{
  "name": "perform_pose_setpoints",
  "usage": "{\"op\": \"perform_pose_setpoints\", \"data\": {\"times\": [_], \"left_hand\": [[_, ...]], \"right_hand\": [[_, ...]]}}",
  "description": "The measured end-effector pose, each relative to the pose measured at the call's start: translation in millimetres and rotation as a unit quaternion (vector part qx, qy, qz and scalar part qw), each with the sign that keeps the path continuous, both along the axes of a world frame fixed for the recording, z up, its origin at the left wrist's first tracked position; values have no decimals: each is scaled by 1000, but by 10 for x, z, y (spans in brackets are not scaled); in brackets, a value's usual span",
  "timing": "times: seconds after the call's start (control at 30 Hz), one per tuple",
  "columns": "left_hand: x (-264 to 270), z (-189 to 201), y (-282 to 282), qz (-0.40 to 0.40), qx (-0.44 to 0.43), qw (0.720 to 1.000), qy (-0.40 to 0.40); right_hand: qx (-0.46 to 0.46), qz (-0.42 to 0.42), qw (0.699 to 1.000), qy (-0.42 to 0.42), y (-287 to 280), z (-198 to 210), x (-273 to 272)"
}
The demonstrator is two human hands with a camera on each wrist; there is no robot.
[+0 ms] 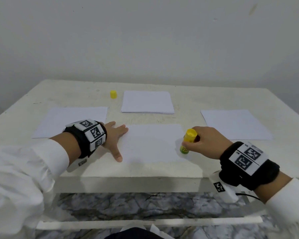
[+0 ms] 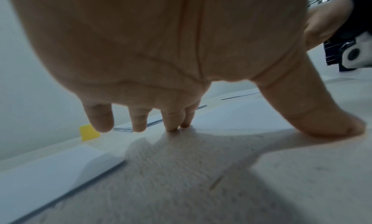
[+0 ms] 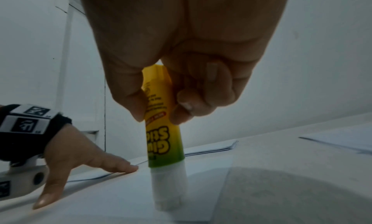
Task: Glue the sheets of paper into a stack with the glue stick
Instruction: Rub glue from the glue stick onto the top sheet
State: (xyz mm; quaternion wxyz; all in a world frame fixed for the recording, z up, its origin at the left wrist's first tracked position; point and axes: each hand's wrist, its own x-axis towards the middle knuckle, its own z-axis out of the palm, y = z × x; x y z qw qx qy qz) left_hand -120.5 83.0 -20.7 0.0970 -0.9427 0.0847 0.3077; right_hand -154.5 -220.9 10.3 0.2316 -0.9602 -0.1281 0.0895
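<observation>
A loose sheet [image 1: 71,121] lies on the left of the table [image 1: 197,99]. The left hand [image 1: 113,137] lies flat, fingers spread, holding down the left edge of the middle sheet [image 1: 152,144]. The yellow cap [image 1: 113,94] and paper stack [image 1: 147,102] sit behind. The right hand [image 1: 204,142] holds the glue stick [image 1: 187,141] upright, its tip on the sheet's right side. Another sheet [image 1: 235,124] lies far right.

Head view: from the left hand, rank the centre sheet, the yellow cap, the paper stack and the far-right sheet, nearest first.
From the left hand:
1. White centre paper sheet, touching its fingers.
2. Small yellow plastic cap, behind the hand.
3. White paper stack, behind and right; close to the cap's rank.
4. White single sheet, far right.
</observation>
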Motion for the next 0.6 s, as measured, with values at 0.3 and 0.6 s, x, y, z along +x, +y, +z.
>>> {"op": "perform_pose_setpoints", "data": {"times": [0.3,0.6], "left_hand": [[-4,49,-60,-1,26,1000,0],[47,242,-385,-26,45,998,-24]], "right_hand": [[-2,-55,997,-46,113,155,583],[-39,-51,998,-16,232,-2,935]]}}
